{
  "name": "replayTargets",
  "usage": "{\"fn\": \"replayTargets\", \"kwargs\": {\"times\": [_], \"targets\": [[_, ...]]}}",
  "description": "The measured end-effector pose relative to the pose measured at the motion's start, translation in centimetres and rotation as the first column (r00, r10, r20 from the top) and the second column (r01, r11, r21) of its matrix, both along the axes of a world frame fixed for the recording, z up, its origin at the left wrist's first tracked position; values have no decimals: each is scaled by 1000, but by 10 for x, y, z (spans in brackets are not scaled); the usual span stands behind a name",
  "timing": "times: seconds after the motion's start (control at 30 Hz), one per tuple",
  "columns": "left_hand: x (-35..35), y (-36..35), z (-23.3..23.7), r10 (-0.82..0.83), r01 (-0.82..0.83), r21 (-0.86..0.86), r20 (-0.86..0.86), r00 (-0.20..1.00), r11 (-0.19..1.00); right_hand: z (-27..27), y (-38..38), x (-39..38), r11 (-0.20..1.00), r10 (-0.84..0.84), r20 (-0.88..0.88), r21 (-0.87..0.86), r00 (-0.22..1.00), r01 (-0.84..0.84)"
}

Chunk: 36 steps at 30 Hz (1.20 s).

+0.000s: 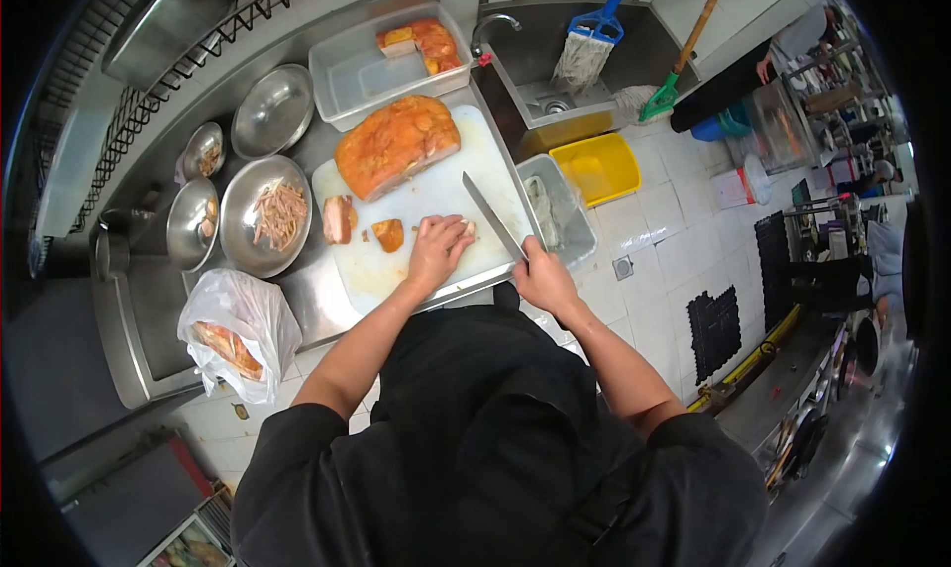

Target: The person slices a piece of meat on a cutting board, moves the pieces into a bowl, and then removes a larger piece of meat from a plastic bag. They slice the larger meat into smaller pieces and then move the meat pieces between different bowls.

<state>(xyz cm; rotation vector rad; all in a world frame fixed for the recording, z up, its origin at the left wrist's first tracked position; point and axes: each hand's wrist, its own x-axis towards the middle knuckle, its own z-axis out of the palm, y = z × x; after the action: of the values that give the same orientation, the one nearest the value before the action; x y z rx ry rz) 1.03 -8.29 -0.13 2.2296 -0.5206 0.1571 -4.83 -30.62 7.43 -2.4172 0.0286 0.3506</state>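
Note:
My left hand (pixel 437 248) presses down on a small piece of meat (pixel 468 228) on the white cutting board (pixel 436 186). My right hand (pixel 540 275) grips the handle of a long knife (pixel 492 216), whose blade lies flat-angled just right of the left hand's fingers. A large orange slab of roast meat (pixel 396 143) lies at the board's far end. Two smaller cut pieces, one (pixel 339 219) and another (pixel 388 234), sit to the left of my left hand.
A steel bowl (pixel 265 216) holds sliced meat strips; more bowls (pixel 273 110) stand behind. A clear tub (pixel 381 62) holds meat chunks. A plastic bag (pixel 238 334) hangs at the counter's edge. Sink (pixel 555 62), small bin (pixel 560 206), yellow tub (pixel 597 166) on the right.

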Motion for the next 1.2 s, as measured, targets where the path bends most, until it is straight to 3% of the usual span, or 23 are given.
{"fn": "replayTargets", "kwargs": {"times": [0.07,0.17,0.37,0.47,0.6,0.67,0.8,0.87,0.97,1.1,1.2], "targets": [[0,-5,-3,-82,44,140,276,958,989,2,2,4,998,11,-5,-60,1000,-11],[-2,-8,-2,-121,64,189,312,942,980,2,2,10,992,66,4,-105,998,-65],[0,-3,20,-114,114,-2,94,989,993,35,26,16,966,168,-64,-191,984,-177],[6,1,20,-197,194,52,65,978,980,48,37,14,944,181,-168,-248,969,-219],[10,0,14,-196,193,34,125,973,981,25,45,17,936,183,-210,-261,960,-235],[11,3,12,-207,208,7,121,971,978,11,47,25,961,183,-137,-186,974,-207],[18,9,12,-254,253,18,111,961,967,31,46,37,950,198,-117,-221,973,-220],[11,11,13,-232,230,31,73,970,973,42,48,23,941,196,-225,-229,954,-247],[10,12,13,-232,231,32,79,969,973,6,51,16,955,157,-186,-222,970,-197],[10,13,13,-239,238,19,89,967,971,19,51,37,964,186,-141,-168,972,-208],[9,14,7,-225,223,36,86,970,974,35,47,26,942,217,-243,-202,945,-268]]}}
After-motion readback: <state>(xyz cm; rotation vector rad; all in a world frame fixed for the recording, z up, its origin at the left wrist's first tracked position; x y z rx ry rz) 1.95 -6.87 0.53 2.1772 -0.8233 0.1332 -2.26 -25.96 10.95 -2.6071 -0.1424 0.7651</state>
